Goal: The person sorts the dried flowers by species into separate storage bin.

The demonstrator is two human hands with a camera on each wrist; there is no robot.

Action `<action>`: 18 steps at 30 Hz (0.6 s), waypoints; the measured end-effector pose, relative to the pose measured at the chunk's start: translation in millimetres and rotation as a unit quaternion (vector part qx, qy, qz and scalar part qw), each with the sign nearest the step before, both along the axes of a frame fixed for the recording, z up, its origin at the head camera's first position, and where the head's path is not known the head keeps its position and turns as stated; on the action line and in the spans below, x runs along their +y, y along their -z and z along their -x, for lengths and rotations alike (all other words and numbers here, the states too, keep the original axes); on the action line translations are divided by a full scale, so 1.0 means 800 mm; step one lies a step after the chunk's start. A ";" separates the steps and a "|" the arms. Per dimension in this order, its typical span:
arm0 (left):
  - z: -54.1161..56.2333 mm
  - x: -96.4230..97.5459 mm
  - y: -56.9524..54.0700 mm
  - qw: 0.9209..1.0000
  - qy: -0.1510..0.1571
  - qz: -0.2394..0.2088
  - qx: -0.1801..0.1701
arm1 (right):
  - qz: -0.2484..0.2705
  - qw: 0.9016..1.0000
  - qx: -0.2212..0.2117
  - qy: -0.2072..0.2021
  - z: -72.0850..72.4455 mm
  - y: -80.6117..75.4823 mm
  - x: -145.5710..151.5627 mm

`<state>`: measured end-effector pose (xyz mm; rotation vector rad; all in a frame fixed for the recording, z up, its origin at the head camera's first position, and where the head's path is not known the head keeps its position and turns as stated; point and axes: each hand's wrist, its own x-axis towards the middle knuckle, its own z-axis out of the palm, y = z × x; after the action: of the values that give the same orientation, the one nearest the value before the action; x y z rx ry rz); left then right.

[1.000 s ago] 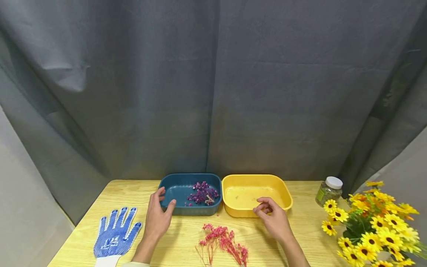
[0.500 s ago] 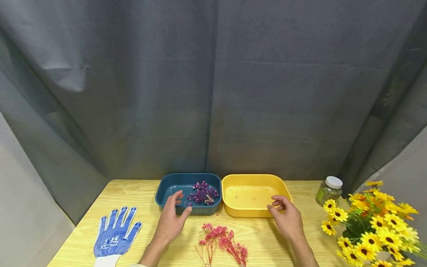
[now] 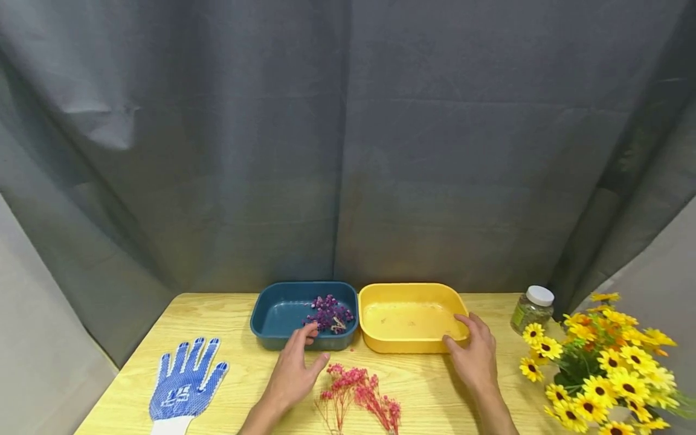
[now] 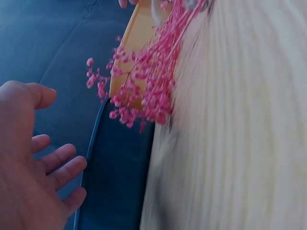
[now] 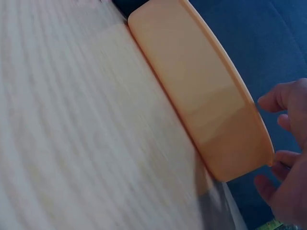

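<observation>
along the pale counter (image 3: 231, 320), both hands have slid rightward: left hand (image 3: 296, 371) by the blue tray's (image 3: 283, 308) front edge, grip wide, nothing held; right hand (image 3: 475, 356) loosely spread at the yellow tray's (image 3: 397, 345) right corner. pink flowers (image 3: 348, 377) lie unheld out front, so handling them seemingly hasn't begun.

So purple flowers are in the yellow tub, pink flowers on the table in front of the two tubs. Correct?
Not quite: the purple flowers are in the blue tub, as the head view shows. The pink flowers on the table are right.
</observation>
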<state>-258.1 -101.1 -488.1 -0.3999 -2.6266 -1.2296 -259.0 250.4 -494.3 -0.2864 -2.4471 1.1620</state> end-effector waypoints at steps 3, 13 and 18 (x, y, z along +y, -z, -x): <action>-0.004 0.002 0.002 1.000 0.015 -0.006 -0.017 | 0.017 0.999 -0.030 -0.003 0.001 0.002 0.003; -0.022 0.013 0.000 0.996 0.062 0.010 -0.069 | 0.068 0.986 -0.152 -0.023 -0.001 0.010 0.013; -0.030 0.015 -0.001 0.994 0.081 0.042 -0.063 | 0.078 0.985 -0.151 -0.009 0.000 0.013 0.015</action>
<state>-234.5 -89.1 -487.1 -0.5783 -2.8078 -1.2330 -259.0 262.4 -504.3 -0.5222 -2.6213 1.4112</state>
